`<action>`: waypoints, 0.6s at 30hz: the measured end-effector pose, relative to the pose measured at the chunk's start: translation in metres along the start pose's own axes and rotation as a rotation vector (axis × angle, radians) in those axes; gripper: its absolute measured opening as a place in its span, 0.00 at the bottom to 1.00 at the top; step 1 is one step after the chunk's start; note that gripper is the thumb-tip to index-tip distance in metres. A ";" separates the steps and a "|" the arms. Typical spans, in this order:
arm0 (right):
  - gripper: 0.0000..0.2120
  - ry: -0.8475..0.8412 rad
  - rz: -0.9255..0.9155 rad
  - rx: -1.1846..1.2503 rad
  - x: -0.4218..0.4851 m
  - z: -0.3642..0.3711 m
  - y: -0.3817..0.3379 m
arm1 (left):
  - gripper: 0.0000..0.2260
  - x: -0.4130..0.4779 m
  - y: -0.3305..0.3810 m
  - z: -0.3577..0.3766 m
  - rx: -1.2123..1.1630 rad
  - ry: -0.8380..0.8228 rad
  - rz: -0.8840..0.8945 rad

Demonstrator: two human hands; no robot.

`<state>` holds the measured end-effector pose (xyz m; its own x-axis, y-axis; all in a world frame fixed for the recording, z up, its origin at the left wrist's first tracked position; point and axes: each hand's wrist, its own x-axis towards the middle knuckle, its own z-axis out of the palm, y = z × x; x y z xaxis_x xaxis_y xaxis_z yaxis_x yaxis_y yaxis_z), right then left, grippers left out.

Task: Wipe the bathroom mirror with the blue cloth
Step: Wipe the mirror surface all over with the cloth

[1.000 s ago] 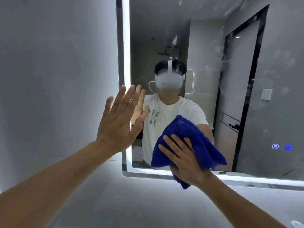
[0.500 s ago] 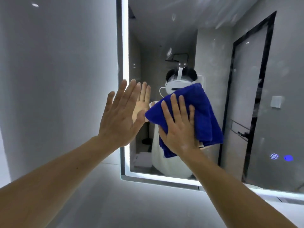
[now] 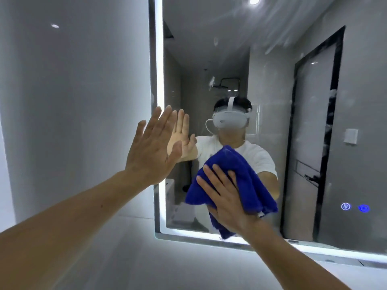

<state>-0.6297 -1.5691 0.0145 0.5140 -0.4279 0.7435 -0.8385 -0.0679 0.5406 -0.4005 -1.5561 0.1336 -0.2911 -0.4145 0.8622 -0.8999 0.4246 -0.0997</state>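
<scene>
The right hand (image 3: pixel 228 197) lies flat with fingers spread, pressing the bunched blue cloth (image 3: pixel 247 174) against the lower middle of the mirror (image 3: pixel 272 80), and the cloth's bottom corner reaches the lit strip (image 3: pixel 188 232) along the lower edge. The left hand (image 3: pixel 150 149) is open too, fingers straight and close together, palm against the glass at the mirror's glowing left border. A pale grey wall (image 3: pixel 73 101) surrounds the mirror, and two blue touch buttons (image 3: pixel 354 207) glow at its lower right.
</scene>
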 end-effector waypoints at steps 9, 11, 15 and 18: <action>0.32 0.131 0.386 -0.004 0.172 -0.061 0.071 | 0.29 0.014 -0.032 -0.005 -0.057 0.127 0.058; 0.33 0.135 0.499 0.011 0.197 -0.067 0.065 | 0.28 0.017 -0.043 -0.006 -0.067 0.137 0.049; 0.34 0.140 0.576 0.024 0.204 -0.066 0.036 | 0.29 0.026 -0.052 -0.008 -0.087 0.158 0.031; 0.34 0.126 0.481 0.020 0.181 -0.053 0.017 | 0.29 0.034 -0.048 -0.011 -0.126 0.189 0.029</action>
<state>-0.5412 -1.5999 0.1787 0.0850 -0.3027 0.9493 -0.9887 0.0923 0.1180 -0.3637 -1.5819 0.1734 -0.2392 -0.2479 0.9388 -0.8408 0.5364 -0.0726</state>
